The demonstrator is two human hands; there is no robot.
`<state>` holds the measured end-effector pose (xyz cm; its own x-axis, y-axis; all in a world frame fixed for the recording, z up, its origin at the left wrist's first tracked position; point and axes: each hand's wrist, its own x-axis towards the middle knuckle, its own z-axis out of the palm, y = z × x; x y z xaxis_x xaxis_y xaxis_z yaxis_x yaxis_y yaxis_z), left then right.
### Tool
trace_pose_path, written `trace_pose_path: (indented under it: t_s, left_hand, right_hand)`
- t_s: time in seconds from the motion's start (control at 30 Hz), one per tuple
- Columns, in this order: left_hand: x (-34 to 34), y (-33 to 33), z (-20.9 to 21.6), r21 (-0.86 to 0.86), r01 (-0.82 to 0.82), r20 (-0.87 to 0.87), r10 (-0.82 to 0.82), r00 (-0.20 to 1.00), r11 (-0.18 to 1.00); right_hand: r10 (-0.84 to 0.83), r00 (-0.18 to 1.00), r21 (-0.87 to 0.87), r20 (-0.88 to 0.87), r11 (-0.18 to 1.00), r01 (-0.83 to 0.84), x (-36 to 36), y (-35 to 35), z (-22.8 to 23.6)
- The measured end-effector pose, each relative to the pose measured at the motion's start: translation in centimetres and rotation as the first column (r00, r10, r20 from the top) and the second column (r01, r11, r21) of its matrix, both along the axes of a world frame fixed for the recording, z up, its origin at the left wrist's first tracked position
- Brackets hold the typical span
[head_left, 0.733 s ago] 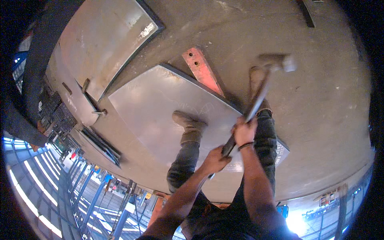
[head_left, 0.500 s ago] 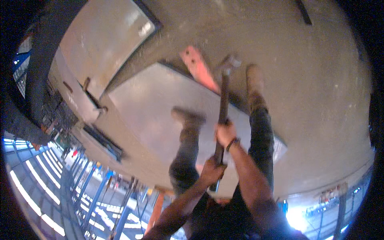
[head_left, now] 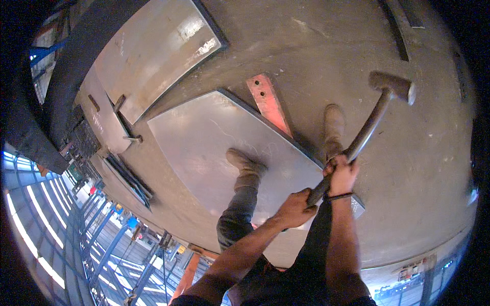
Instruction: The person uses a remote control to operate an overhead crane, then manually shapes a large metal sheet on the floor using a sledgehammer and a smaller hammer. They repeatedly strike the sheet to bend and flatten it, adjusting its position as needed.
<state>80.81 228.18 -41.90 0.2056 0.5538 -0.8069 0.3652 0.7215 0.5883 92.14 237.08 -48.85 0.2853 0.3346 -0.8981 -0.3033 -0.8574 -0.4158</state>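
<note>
A long-handled sledgehammer [head_left: 368,122] is gripped in both my hands, tilted up to the right. My left hand [head_left: 296,209] is closed around the lower end of its handle. Farther up the handle, my right hand [head_left: 343,176] is wrapped around it, with a dark band on the wrist. The heavy head hangs above the brown surface to the right of my right boot, touching nothing that I can see. Below lies a large flat steel plate [head_left: 204,137], my left boot on it. A red bar [head_left: 270,104] with two holes meets the plate's far edge.
Another steel plate [head_left: 158,46] lies at the far left, with a smaller plate [head_left: 104,112] beside it. Dark metal strips [head_left: 127,178] are stacked at the left. My right boot [head_left: 334,122] stands beyond the plate's edge. A dark bar [head_left: 395,30] lies far right.
The sledgehammer has swung to the right, its head moving away from near the red bar. Both hands have shifted right and still hold the handle.
</note>
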Motion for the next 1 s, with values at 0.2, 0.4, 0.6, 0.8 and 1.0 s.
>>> trace_pose_path:
  t_s: [0.2, 0.4, 0.6, 0.8, 1.0]
  left_hand:
    - [-0.4, -14.7, 1.2, -0.627, -0.469, -0.21, 0.444, 0.871, 0.622]
    - [1.0, -7.1, 6.0, -0.477, -0.241, -0.089, 0.226, 0.97, 0.846]
    - [4.8, -6.3, 3.9, -0.189, -0.152, 0.061, 0.166, 0.984, 0.97]
    - [0.1, -5.5, -1.3, -0.114, 0.027, 0.078, -0.018, 0.997, 0.993]
    - [-1.7, -13.1, 1.0, -0.551, -0.266, -0.199, 0.185, 0.962, 0.791]
  right_hand:
    - [0.529, 0.773, -0.324, -0.35, 0.706, -0.63, -5.1, -16.9, -6.2]
    - [0.202, 0.939, -0.35, -0.278, 0.889, -0.295, -0.9, -11.7, -0.2]
    - [0.127, 0.992, -0.207, -0.006, 0.97, -0.126, 3.2, -5.4, 3.2]
    - [-0.016, 0.992, -0.083, 0.129, 0.996, 0.027, 0.7, -5.4, -0.4]
    - [0.347, 0.88, -0.37, -0.325, 0.809, -0.456, -5.2, -17.3, -7.1]
